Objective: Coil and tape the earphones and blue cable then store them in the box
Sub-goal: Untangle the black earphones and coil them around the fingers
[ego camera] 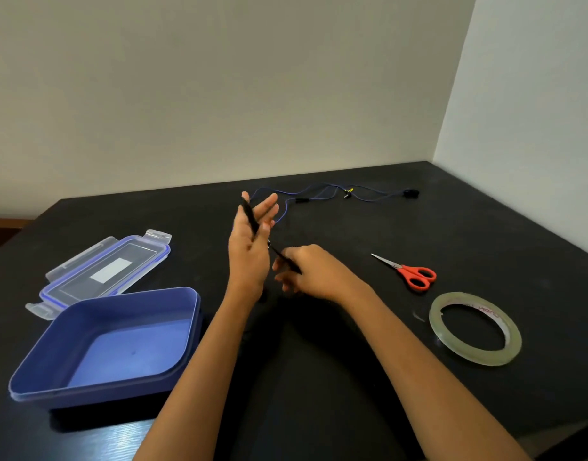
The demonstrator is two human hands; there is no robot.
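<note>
Hands met above black table [485, 227]. Left hand [249, 251] stood upright, fingers straight, as spool for black earphone cord [251, 218]. Right hand [305, 271] pinched cord's loose run, likely winding. Blue cable [302, 200] lay uncoiled beyond. Open box [96, 392], scissors [415, 277], tape roll [475, 356] waited nearby.

Head-worn wide-angle view, facing forward and down; close above table [352, 227]
</note>
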